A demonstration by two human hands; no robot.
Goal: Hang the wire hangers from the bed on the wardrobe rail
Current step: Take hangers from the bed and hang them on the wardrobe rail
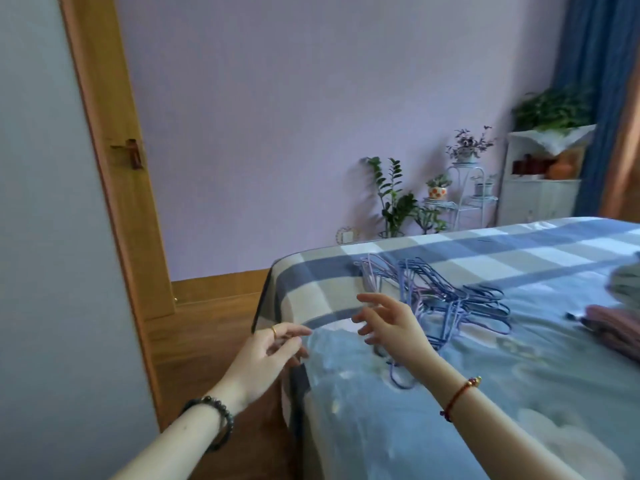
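Both hands, left hand (266,351) and right hand (388,320), fingers apart and empty, hover near wire hangers (450,296) piled on the bed (519,358).

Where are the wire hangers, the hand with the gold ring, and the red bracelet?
wire hangers (474,301), head view: middle of the blue tangle.
left hand (266,355), head view: back of the hand.
red bracelet (459,396), head view: cord across the wrist.

We see both hands, left (266,351) and right (388,320), open above the bed (519,358). Tangled hangers (450,296) lie just beyond the right hand.
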